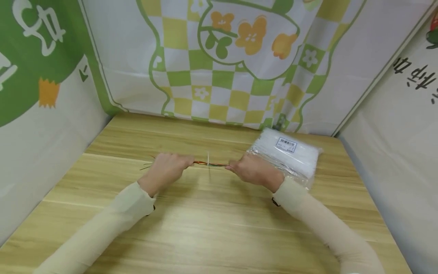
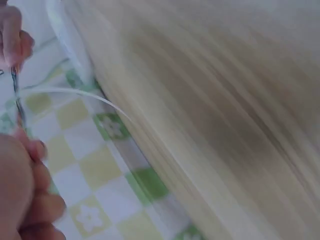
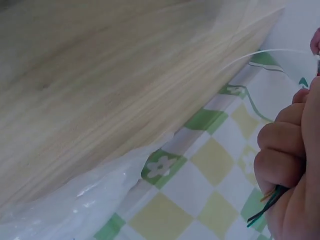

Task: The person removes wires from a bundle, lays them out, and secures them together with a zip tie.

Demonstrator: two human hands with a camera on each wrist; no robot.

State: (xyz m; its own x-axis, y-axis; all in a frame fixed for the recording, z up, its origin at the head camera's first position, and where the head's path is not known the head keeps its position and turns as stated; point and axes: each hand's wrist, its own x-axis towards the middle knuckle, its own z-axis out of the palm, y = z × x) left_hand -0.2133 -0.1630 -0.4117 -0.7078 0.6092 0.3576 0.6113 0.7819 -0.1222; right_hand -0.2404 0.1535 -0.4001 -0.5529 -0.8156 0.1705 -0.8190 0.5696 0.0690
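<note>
A thin bundle of coloured wires [image 1: 219, 165] is stretched between both hands above the table. Near its middle a white cable tie [image 1: 208, 159] encircles it, the tail sticking out; in the left wrist view the cable tie [image 2: 75, 91] curves away from the strands. My left hand [image 1: 168, 166] grips one end, and loose wire tips poke out past its far side. The other end is gripped by my right hand [image 1: 254, 169]. In the right wrist view, green, dark and orange wire ends [image 3: 267, 206] come out below the curled fingers of the right hand [image 3: 285, 145].
A clear plastic bag of white cable ties [image 1: 291, 150] with a barcode label lies at the back right of the wooden table [image 1: 191, 236], close to the right hand. Behind the table hangs a checked green and yellow cloth [image 1: 219, 99]. White printed panels stand on both sides.
</note>
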